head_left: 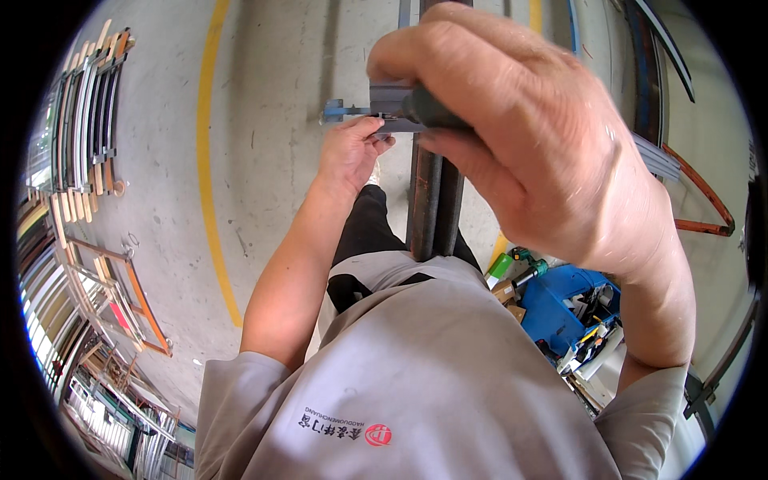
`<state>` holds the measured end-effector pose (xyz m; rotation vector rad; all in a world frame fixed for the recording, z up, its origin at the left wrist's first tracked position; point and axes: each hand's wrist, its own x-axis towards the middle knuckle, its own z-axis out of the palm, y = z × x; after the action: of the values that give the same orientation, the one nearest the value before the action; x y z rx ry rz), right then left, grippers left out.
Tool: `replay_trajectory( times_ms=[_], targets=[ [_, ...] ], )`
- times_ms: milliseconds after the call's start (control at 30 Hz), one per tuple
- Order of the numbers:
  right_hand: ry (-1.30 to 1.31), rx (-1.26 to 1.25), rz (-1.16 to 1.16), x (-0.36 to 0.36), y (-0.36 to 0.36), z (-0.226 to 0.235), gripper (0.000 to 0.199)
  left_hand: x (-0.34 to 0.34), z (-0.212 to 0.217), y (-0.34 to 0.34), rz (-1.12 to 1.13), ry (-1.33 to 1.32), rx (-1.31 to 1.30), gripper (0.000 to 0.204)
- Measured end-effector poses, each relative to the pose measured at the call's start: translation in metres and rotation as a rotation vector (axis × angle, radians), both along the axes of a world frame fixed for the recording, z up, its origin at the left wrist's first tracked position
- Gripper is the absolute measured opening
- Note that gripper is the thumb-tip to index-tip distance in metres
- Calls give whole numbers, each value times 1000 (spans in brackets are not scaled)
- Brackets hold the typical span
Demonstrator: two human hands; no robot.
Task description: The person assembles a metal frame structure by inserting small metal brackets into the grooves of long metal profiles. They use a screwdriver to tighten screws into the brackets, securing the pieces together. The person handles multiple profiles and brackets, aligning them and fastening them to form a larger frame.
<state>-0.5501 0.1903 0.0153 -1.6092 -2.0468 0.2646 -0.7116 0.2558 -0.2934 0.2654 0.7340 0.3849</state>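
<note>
Close in front of me, my right hand (552,144) wraps round the dark handle of a screwdriver (436,110). Its thin shank points left, against a grey metal profile (387,96). My left hand (350,156) is closed at the profile's near edge, thumb and fingers pinched beside the screwdriver's tip. Whether a small screw sits between those fingertips is hidden. From the profile's left side sticks out a narrow blue-grey piece (334,110). The profile lies across two dark metal bars (426,200) that run toward my waist. My right hand covers the profile's right part.
Right of my body stands a blue bin (552,300) with tools, a green cordless drill (528,268) beside it. An orange-brown metal frame (704,230) lies at the right. Racks of long profiles (84,120) line the left, beyond a yellow floor line (206,160).
</note>
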Motion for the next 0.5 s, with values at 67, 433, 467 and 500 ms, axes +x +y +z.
replay_trajectory(
  times_ms=[67,433,467,500],
  targets=[
    [-11,6,14,1,1,0,41,0,2,2,1,13,-14,12],
    [-43,16,73,5,5,6,43,0,23,0,56,21,17,12],
    [-47,14,74,4,4,8,43,2,18,0,40,16,4,12],
    [-50,11,77,3,4,9,43,2,14,-1,39,16,15,12]
  ],
)
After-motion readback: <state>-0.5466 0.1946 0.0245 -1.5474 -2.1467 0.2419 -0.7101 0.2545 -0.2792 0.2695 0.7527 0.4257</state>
